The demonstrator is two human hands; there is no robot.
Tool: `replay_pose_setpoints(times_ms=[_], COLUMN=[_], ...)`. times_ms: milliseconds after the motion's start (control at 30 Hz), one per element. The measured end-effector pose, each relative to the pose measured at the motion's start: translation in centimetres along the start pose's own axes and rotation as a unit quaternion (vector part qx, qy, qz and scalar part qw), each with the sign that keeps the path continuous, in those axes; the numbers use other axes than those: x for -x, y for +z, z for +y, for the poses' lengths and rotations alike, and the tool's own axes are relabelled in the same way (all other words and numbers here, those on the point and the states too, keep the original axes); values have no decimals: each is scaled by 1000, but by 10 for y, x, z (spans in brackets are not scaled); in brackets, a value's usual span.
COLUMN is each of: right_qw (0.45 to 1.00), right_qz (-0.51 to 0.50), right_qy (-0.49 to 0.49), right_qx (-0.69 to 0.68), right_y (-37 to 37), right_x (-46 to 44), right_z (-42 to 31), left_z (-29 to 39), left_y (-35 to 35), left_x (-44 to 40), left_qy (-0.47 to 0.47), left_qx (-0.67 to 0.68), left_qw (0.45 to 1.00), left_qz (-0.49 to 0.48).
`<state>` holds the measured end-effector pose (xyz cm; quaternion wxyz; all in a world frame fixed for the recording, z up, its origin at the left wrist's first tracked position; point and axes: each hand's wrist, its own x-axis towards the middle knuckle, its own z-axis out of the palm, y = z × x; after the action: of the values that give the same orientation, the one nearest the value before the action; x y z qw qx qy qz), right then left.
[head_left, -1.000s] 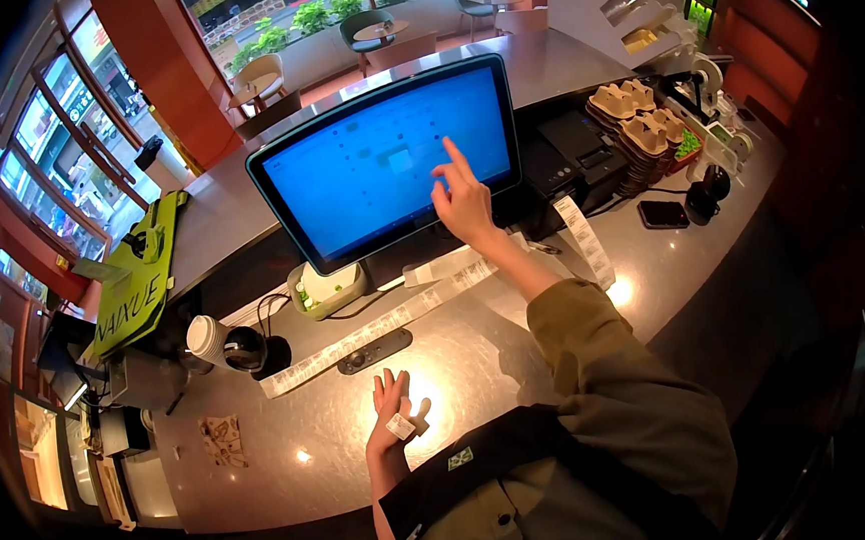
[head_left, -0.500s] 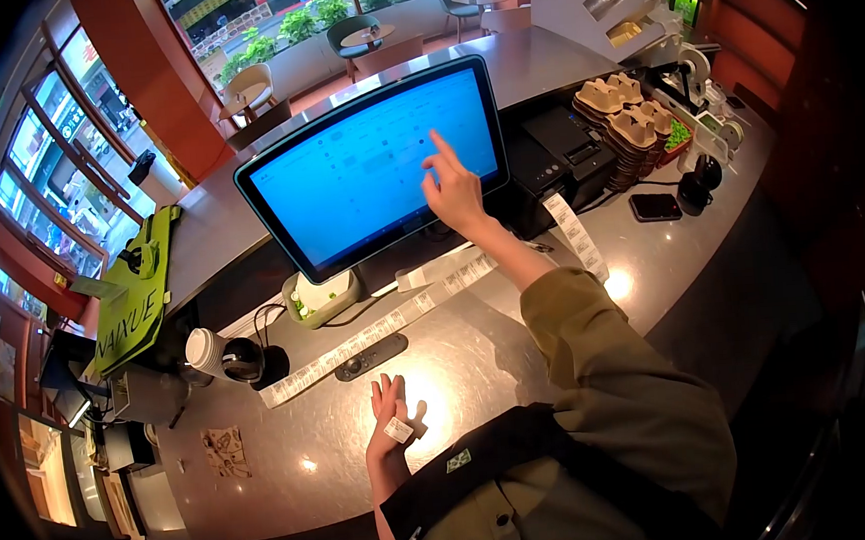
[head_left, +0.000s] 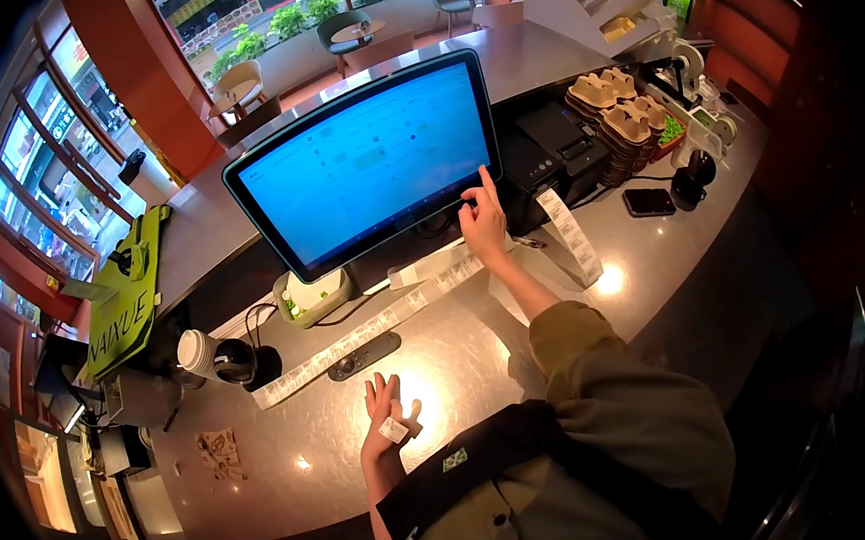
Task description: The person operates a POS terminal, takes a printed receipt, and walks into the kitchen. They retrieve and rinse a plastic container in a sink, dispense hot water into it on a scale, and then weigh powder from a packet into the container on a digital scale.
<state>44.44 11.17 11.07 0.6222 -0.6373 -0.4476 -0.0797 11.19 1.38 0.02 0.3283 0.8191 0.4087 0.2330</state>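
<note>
My right hand point(head_left: 485, 228) is at the lower right corner of a touchscreen monitor point(head_left: 365, 164), index finger stretched upward and the others loosely bent, holding nothing. Whether the fingertip touches the screen I cannot tell. My left hand point(head_left: 383, 419) hovers over or rests on the metal counter point(head_left: 317, 489), fingers spread. A small white printed label point(head_left: 394, 429) is on it near the thumb. Just beyond lies a dark remote control point(head_left: 363, 357), beside a long strip of printed labels point(head_left: 376, 329). Another label strip point(head_left: 571, 238) curves down from a black printer point(head_left: 554, 146).
Stacked cardboard cup carriers point(head_left: 628, 121) stand right of the printer, with a phone point(head_left: 648, 202) in front. To the left are white cup lids point(head_left: 198, 352), a black scanner-like device point(head_left: 233, 361), a green NAIXUE bag point(head_left: 129, 301) and a brown patterned packet point(head_left: 222, 455).
My right hand has moved down and right, from over the screen's upper right area to its lower right corner. My left hand keeps its pose. The view has shifted slightly.
</note>
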Motion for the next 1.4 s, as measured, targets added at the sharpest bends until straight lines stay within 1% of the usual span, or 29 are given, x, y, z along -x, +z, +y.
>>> replay_pose_setpoints(times_ms=[33, 100, 133, 167, 200, 267, 333, 367, 400, 467, 500, 600, 633, 667, 733, 767, 833, 867, 900, 933, 1000, 1067, 1133, 1200, 1300, 1400], right_qw=[1000, 1000, 1000, 999, 999, 996, 992, 988, 982, 974, 970, 972, 972, 977, 981, 984, 989, 993, 994, 995, 996, 997, 995, 995, 995, 995], right_qz=[-4, -17, 11, 23, 34, 9, -50, -70, -90, -112, -122, -158, -154, -132, -87, -66, -22, -22, -16, -8, -10, -10, -10, -4, -4, 3], right_qy=[-3, -14, -22, -19, -14, -63, -76, -114, -152, -186, -204, -173, -174, -160, -135, -123, -99, -86, -80, -73, -71, -77, -95, -97, -94, -96], right_qx=[1, -1, 13, -13, -37, -65, -91, -78, -66, -58, -54, -24, -17, -49, -112, -111, -109, -84, -78, -71, -44, -26, -19, -18, -17, -24], right_y=[0, 2, 2, 4, 2, 11, 19, 26, 33, 44, 48, 53, 57, 56, 51, 49, 44, 39, 34, 30, 25, 22, 22, 25, 25, 28], right_x=[-1, -4, -6, -8, -10, -14, -17, -18, -21, -25, -28, -34, -34, -32, -31, -32, -36, -37, -39, -41, -43, -45, -48, -50, -53, -55], right_z=[2, 1, -2, -6, -18, -29, -52, -59, -65, -82, -90, -107, -104, -104, -106, -101, -85, -77, -71, -65, -55, -51, -49, -51, -55, -54], left_z=[5, 1, 0, -1, 2, 7, 16, 18, 15, 3, 2, 2, 3, 3, 5, 5, -3, -6, 15, 13, 4, -25, -25, -22, -18, -24], left_y=[-4, -2, -1, 0, 0, -2, -5, -6, -4, 1, 0, -1, -1, -1, -2, 1, 2, 3, -9, -9, -10, -3, -4, -5, -1, 6], left_x=[-1, 0, 0, 0, 1, 2, 1, 1, 2, 3, 2, 1, 2, 3, 3, 5, 5, 5, -2, -2, 0, 0, -1, 0, 5, 6], left_qy=[-25, 8, 26, 3, -7, -26, -39, -44, -19, 31, 34, 38, 35, 32, 36, 36, 24, 19, 63, 32, -29, -25, -25, -29, -9, -30], left_qx=[-24, 21, 44, 21, 30, 47, 35, 29, 24, 14, 3, -17, -18, -18, 93, 151, 152, 151, -86, -22, 106, 59, 45, 63, 146, 216], left_qw=[999, 1000, 999, 1000, 999, 998, 998, 998, 999, 998, 999, 999, 999, 999, 994, 987, 988, 988, 994, 999, 993, 993, 992, 992, 988, 975], left_qz=[-17, 2, 14, 15, 18, 18, 17, 17, 27, 47, 42, 32, 32, 32, 39, 41, 15, 2, 22, -2, -53, -95, -112, -103, -44, -35])
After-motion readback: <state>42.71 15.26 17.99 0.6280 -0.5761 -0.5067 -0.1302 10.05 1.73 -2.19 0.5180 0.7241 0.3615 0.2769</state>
